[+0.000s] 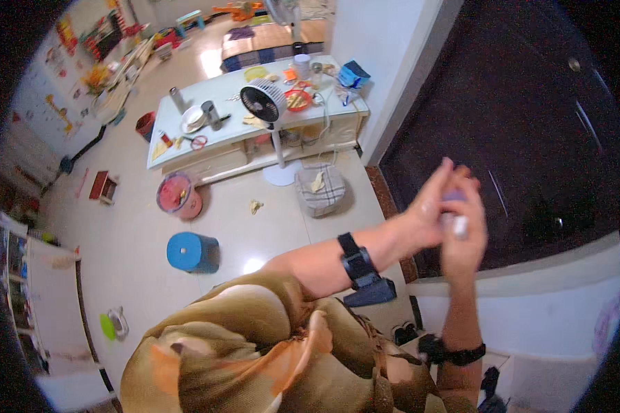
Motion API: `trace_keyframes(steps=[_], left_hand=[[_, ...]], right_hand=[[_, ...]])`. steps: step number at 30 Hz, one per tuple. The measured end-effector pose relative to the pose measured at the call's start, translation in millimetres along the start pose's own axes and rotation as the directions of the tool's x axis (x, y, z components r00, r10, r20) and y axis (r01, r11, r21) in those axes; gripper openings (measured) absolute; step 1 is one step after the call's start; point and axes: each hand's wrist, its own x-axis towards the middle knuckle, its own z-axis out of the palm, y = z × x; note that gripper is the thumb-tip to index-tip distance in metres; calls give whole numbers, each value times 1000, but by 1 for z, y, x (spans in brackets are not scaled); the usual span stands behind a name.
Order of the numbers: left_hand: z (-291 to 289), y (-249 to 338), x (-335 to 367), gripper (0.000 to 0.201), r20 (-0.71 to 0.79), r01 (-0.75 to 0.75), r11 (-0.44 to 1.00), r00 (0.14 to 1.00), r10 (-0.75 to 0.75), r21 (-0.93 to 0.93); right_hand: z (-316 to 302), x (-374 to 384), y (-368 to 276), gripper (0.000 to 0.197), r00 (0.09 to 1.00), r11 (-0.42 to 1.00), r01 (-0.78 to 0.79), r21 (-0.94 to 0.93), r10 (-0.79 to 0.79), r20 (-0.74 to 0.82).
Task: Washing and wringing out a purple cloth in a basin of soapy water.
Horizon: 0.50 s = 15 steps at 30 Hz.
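Observation:
Both of my hands meet at the right, raised in front of the dark door. My left hand reaches in from the left with its fingers stretched out, its palm side against my right hand. My right hand is closed around a small purple-and-white thing; its white end sticks out near the thumb. Blur and overlapping fingers hide its exact kind. A black strap with a device sits on my left forearm, and a black band on my right wrist.
A glass-topped table with bowls, cups and snacks stands ahead. Before it are a white standing fan, a checked stool, a pink bin and a blue stool. Shoes lie by the right wall.

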Motion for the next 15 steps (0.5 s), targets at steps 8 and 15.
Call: trace_keyframes(steps=[8,15], left_hand=[[-10,32,-39,49,162,-270,951,956,246,150],[-21,12,-34,44,29,-137,966,991,134,218]], right_hand=[[37,43,27,17,966,815,-208,542,83,245],[26,55,20,13,995,954,76,289,-90,34]])
